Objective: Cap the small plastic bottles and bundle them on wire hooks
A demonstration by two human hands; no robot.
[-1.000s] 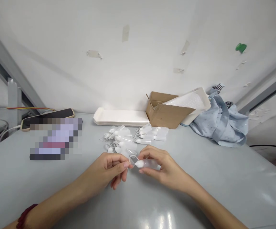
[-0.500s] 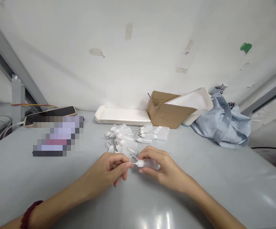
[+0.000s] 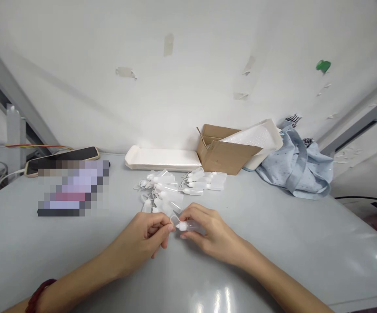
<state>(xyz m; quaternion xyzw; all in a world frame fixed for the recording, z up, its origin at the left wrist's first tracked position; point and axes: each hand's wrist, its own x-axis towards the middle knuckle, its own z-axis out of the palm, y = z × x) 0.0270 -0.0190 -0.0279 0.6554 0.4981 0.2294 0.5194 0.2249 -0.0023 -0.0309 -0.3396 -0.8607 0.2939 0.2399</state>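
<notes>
My right hand [image 3: 209, 232] is closed around a small clear dropper bottle [image 3: 191, 225], which lies on its side with its white pointed nozzle toward the left. A thin white cap strap [image 3: 174, 218] curves up from the bottle's neck to my left hand [image 3: 152, 232]. The left thumb and forefinger pinch the strap's end right at the nozzle tip; the cap itself is hidden in the fingers. Just beyond both hands lies a pile of similar dropper bottles [image 3: 168, 188], with looped straps, and to its right a second group of bottles [image 3: 204, 180].
Behind the bottles stand a long white tray [image 3: 164, 157] and an open cardboard box [image 3: 230, 156] with bubble wrap. A light blue cloth bag [image 3: 295, 169] slumps at the right. To the left lie a phone [image 3: 64, 160] on a cable and a blurred-out device [image 3: 74, 189].
The view has shifted slightly to the right. The nozzle tip now sits closer to the left fingertips, and the strap loop looks smaller. Both hands keep their hold.
</notes>
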